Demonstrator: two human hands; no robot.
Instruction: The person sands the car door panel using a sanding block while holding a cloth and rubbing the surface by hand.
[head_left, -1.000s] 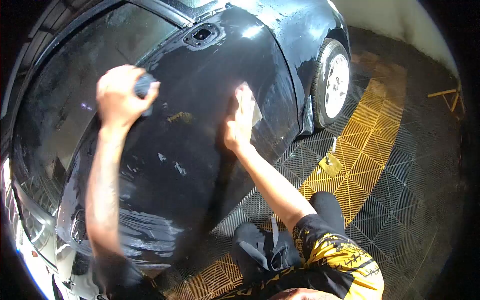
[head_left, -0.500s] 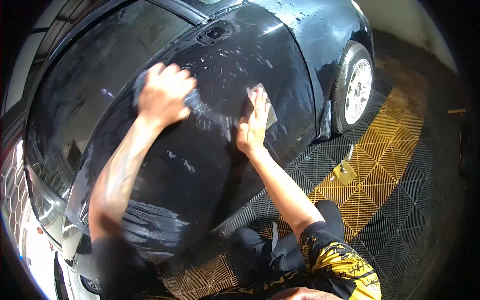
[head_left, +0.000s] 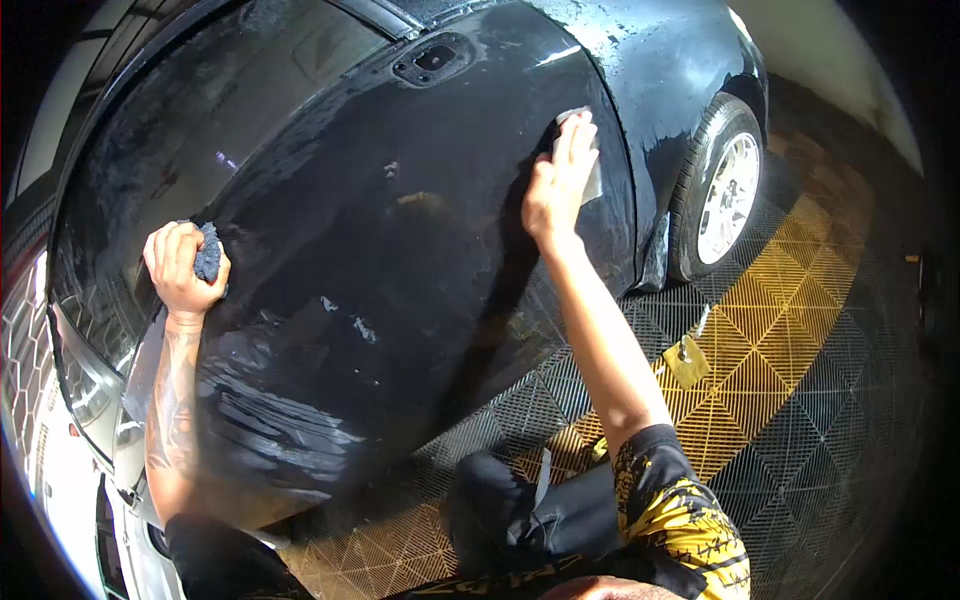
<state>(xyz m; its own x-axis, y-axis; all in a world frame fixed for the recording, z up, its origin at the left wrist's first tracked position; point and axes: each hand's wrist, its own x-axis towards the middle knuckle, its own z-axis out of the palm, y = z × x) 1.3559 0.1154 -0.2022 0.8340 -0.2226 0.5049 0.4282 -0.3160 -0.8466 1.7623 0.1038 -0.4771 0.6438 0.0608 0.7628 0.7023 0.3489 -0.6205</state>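
Observation:
My left hand is wrapped round a dark, rough-textured sponge or cloth, at the left edge of the black car door near the window. With fingers stretched out, my right hand lies flat over a thin greyish sheet on the door's right part, near the panel gap. The sheet shows past the fingertips and on the right side of the hand. Whitish streaks and small light patches mark the wet-looking door.
The door handle recess is at the top, and a wheel stands at the right. On the black and yellow grated floor lies a yellowish square with a small light object on it. My legs are below.
My left hand has swung down and left with the dark sponge or cloth. My right hand and the sheet have moved up and right over the door. White splashes on the upper door have mostly gone.

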